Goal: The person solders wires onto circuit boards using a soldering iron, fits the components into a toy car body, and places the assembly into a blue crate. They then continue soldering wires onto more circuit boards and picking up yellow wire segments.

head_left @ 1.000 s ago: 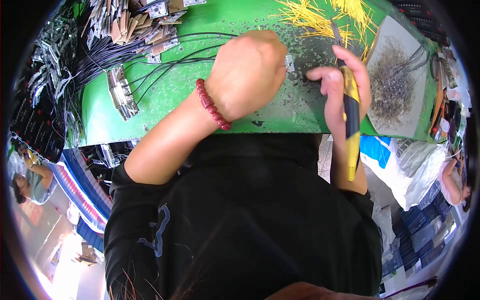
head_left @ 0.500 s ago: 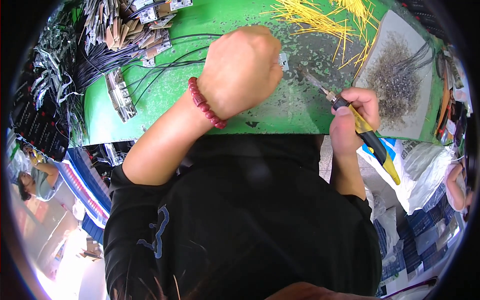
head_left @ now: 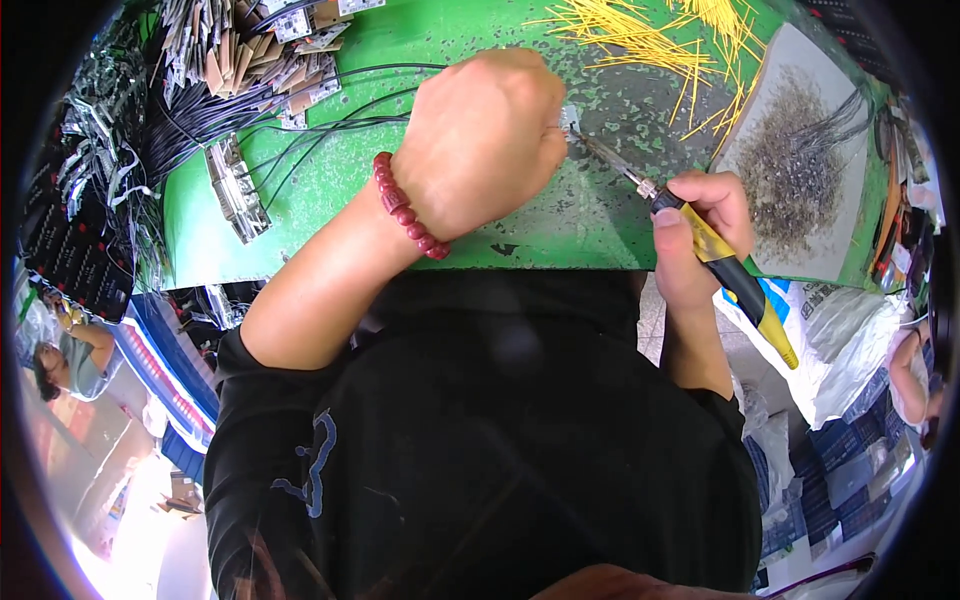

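A worker's left hand [head_left: 480,140] is curled into a loose fist over a green work mat [head_left: 400,200], its back turned to the camera so that the fingers and whatever they pinch are hidden; only a small pale metal piece [head_left: 570,118] peeks out at the knuckles, too small to identify, and whether the hand grips it cannot be told. A string of dark red beads [head_left: 408,215] circles the left wrist. The right hand [head_left: 695,240] is closed around the yellow-and-black handle of a soldering iron [head_left: 720,260], held like a pen, its thin metal tip slanting up and left to meet the small piece just beside the left knuckles. The handle's blue-tipped end juts past the table edge. Black cables [head_left: 300,100] trail across the mat from a heap of small boards at upper left, partly cut off by the rim; yellow wire cuttings [head_left: 640,35] lie scattered at the top, beside a grey tray [head_left: 790,160] of fine wire scraps.
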`<state>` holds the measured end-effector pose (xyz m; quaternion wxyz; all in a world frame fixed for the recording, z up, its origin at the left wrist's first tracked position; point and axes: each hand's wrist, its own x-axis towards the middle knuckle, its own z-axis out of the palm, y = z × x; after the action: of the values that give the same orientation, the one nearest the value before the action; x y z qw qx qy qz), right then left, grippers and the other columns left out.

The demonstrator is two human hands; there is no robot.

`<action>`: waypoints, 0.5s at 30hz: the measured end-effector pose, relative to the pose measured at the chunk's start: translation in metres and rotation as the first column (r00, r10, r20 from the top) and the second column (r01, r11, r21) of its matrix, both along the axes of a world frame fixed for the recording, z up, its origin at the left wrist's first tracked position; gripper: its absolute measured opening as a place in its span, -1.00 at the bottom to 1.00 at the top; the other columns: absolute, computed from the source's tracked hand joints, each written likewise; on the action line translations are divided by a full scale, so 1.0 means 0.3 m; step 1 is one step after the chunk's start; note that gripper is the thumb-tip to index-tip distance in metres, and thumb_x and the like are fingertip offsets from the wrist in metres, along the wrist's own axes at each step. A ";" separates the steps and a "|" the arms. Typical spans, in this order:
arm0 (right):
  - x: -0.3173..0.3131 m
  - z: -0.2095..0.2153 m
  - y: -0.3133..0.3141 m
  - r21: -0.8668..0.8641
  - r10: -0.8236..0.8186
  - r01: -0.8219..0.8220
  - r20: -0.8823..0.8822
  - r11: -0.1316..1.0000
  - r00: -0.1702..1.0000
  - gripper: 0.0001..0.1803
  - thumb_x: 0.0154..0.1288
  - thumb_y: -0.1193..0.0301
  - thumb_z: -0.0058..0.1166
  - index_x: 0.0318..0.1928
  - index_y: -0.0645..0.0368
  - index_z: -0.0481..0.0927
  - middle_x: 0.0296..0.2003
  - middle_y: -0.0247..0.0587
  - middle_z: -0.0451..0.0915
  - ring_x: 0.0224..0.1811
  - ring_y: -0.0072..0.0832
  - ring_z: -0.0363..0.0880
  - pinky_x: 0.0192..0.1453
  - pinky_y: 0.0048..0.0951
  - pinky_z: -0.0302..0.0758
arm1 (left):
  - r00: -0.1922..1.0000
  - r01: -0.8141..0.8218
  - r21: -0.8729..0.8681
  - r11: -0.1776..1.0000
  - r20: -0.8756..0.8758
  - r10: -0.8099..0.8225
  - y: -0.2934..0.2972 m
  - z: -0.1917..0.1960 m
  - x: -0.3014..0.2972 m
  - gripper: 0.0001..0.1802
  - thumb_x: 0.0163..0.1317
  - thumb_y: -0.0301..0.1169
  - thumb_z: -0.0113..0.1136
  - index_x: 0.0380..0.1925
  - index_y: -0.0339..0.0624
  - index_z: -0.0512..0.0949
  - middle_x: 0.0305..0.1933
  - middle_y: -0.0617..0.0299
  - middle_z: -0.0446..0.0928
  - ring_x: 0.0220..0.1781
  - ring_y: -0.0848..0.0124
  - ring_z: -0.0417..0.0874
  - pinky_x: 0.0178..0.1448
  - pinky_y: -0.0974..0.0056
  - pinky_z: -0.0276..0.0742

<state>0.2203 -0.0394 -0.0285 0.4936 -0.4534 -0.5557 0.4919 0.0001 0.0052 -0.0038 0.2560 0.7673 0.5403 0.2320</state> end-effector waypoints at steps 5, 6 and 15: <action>-0.004 0.007 0.003 0.005 0.017 -0.017 0.025 1.000 1.000 -0.73 0.15 0.43 0.31 -0.22 0.24 0.49 -0.45 -0.45 0.47 -0.48 -0.78 0.29 -0.41 -0.68 0.23 | 1.000 -0.007 -0.001 1.000 -0.005 0.007 0.000 -0.001 0.000 -0.89 -0.05 -0.53 0.20 -0.60 -0.32 0.47 -0.48 0.06 0.49 -0.41 0.05 0.54 -0.34 0.09 0.46; -0.002 0.006 0.003 0.004 0.017 -0.017 0.027 1.000 0.999 -0.73 0.15 0.43 0.31 -0.22 0.24 0.49 -0.45 -0.45 0.47 -0.48 -0.78 0.29 -0.41 -0.68 0.23 | 1.000 -0.006 0.003 1.000 -0.005 0.006 0.000 -0.001 0.000 -0.89 -0.05 -0.52 0.20 -0.60 -0.32 0.47 -0.48 0.06 0.49 -0.42 0.05 0.54 -0.34 0.09 0.45; 0.014 0.000 0.002 0.041 0.076 -0.081 0.108 0.996 0.991 -0.72 0.16 0.43 0.31 -0.20 0.23 0.48 -0.39 -0.35 0.48 -0.43 -0.73 0.31 -0.35 -0.64 0.26 | 1.000 -0.006 0.007 1.000 -0.007 0.006 -0.004 0.001 0.001 -0.89 -0.06 -0.52 0.21 -0.60 -0.31 0.48 -0.49 0.07 0.48 -0.44 0.05 0.53 -0.38 0.09 0.44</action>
<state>0.2247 -0.0389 -0.0285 0.4536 -0.4453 -0.6098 0.4733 0.0005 0.0040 -0.0036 0.2508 0.7673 0.5428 0.2319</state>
